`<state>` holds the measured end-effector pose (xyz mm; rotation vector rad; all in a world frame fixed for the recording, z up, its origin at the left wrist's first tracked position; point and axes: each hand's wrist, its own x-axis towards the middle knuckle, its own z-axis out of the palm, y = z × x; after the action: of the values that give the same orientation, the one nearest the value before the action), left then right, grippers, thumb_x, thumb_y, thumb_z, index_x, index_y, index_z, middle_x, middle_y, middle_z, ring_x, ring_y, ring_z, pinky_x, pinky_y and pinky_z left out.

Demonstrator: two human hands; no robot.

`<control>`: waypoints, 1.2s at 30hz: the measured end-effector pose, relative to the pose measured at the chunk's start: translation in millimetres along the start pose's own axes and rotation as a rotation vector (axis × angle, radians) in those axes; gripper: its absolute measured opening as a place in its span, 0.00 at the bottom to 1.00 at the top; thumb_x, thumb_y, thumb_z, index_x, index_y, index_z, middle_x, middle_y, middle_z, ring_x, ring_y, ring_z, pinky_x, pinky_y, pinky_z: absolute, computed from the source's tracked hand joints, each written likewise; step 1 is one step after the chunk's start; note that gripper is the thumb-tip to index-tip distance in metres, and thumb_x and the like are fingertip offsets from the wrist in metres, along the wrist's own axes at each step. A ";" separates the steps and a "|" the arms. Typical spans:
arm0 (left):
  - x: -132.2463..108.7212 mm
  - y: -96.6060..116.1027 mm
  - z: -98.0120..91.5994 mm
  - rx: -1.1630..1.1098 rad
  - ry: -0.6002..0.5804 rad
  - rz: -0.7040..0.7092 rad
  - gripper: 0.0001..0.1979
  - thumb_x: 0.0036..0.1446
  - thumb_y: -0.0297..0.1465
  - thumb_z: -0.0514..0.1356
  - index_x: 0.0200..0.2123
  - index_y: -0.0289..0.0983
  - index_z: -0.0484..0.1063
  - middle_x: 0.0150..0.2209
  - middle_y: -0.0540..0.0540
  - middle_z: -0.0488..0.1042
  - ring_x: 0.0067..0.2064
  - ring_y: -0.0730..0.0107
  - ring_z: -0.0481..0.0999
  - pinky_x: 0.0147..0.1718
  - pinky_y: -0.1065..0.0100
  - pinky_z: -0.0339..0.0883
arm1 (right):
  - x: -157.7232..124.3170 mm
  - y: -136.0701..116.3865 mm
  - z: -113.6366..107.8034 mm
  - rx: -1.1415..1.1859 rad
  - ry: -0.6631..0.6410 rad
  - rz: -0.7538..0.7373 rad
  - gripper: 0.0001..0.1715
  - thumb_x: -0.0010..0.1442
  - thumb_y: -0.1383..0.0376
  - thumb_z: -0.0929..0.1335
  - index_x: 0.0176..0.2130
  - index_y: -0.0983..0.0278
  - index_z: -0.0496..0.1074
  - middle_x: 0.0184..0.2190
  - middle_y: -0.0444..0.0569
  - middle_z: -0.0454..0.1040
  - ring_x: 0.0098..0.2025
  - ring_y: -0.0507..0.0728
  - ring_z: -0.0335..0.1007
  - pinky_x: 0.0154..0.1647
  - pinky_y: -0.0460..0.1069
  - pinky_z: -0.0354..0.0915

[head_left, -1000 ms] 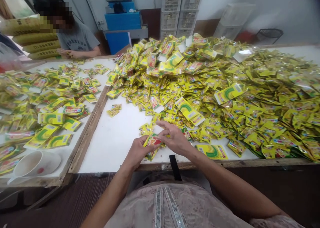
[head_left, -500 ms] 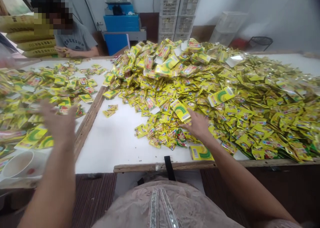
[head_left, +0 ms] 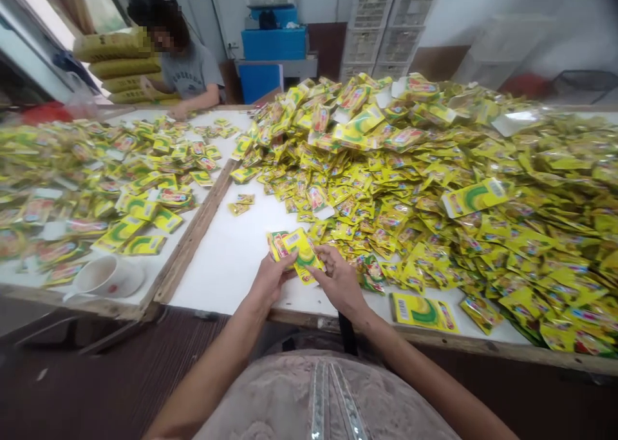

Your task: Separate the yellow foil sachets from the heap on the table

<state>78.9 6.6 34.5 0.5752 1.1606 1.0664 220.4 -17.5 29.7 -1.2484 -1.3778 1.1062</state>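
In front of my body, both hands meet at a small flat yellow-and-green carton (head_left: 300,252) with a barcode. My left hand (head_left: 268,280) pinches its left side, with a second printed yellow piece (head_left: 277,241) showing behind it. My right hand (head_left: 340,283) has its thumb and fingers on the carton's right edge. A heap of small shiny yellow sachets (head_left: 405,214) spreads beyond and to the right. Another carton (head_left: 425,312) lies flat near the front edge, right of my right hand. Two small sachets (head_left: 241,203) lie apart on the white tabletop.
A wooden strip (head_left: 203,224) divides the white tabletop (head_left: 207,269). Left of it lie many yellow cartons (head_left: 138,218) and a white cup (head_left: 99,276). Across the table sits a person in a grey shirt (head_left: 193,69). Stacked crates (head_left: 369,31) stand behind.
My left hand has come from over the left-hand cartons to the middle. My right hand has brought its carton off the heap toward me, and both now grip it. The view has swung left.
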 end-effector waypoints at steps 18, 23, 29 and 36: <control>-1.5 28.6 -96.5 0.605 0.143 0.228 0.25 0.37 0.41 0.67 0.38 0.33 0.73 0.32 0.46 0.77 0.30 0.65 0.73 0.29 0.68 0.64 | 54.8 -6.7 -8.4 -0.883 -0.307 -0.297 0.13 0.58 0.69 0.61 0.37 0.64 0.74 0.39 0.52 0.77 0.42 0.59 0.70 0.42 0.52 0.62; 6.0 34.2 -91.5 0.852 0.184 0.253 0.25 0.37 0.44 0.65 0.39 0.35 0.74 0.28 0.46 0.77 0.29 0.63 0.74 0.27 0.68 0.64 | 60.0 7.2 27.9 -1.080 -0.518 -0.473 0.19 0.53 0.76 0.62 0.44 0.67 0.70 0.44 0.57 0.74 0.47 0.60 0.67 0.46 0.54 0.57; 2.9 22.7 -82.7 0.743 -0.012 0.191 0.30 0.37 0.46 0.65 0.43 0.35 0.72 0.33 0.45 0.78 0.32 0.62 0.75 0.29 0.68 0.65 | 50.5 -5.6 2.7 -0.800 -0.139 -0.180 0.12 0.62 0.67 0.58 0.35 0.65 0.69 0.31 0.50 0.74 0.31 0.53 0.67 0.31 0.47 0.58; 3.2 11.9 -41.6 0.393 -0.160 0.116 0.34 0.37 0.37 0.69 0.49 0.37 0.63 0.29 0.49 0.77 0.29 0.66 0.75 0.29 0.69 0.66 | 15.1 -15.6 -111.0 -0.349 0.209 0.134 0.18 0.52 0.53 0.67 0.36 0.65 0.68 0.33 0.49 0.72 0.32 0.55 0.67 0.30 0.48 0.63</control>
<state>36.0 8.4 28.8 1.0273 1.2126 0.8737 327.2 -0.4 62.9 -1.6790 -1.3793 0.8150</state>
